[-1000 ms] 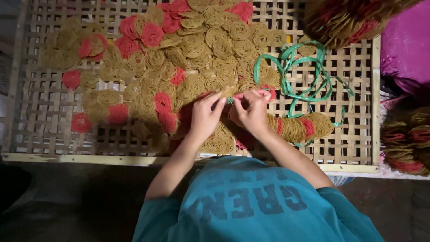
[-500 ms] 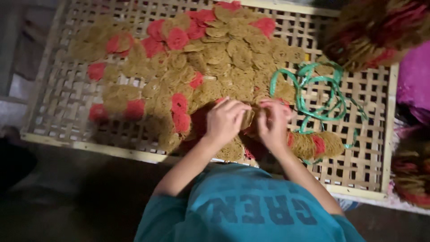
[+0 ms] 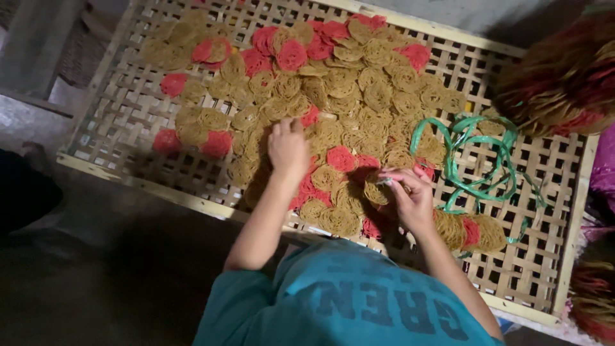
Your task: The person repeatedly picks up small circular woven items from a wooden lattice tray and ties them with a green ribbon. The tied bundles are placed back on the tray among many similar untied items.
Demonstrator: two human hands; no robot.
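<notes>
A bamboo lattice tray (image 3: 122,122) carries several round woven discs, mostly tan (image 3: 359,83) with some red (image 3: 291,54). My left hand (image 3: 288,150) stretches forward and lies on the tan discs near the tray's middle, fingers down and holding nothing. Closer to me, my right hand (image 3: 410,198) pinches a small stack of tan discs (image 3: 377,190) at its fingertips. Just right of that hand, a finished roll of tan and red discs (image 3: 471,232) lies on its side.
Loose green plastic strips (image 3: 477,154) are coiled on the tray's right part. A heap of tan and red bundles (image 3: 564,77) sits at the top right, with more bundles (image 3: 592,301) at the lower right. Dark floor lies to the left.
My left hand has left my right hand and reached forward and left onto the loose discs. My right hand stays low, still holding the small stack. The view has tilted.
</notes>
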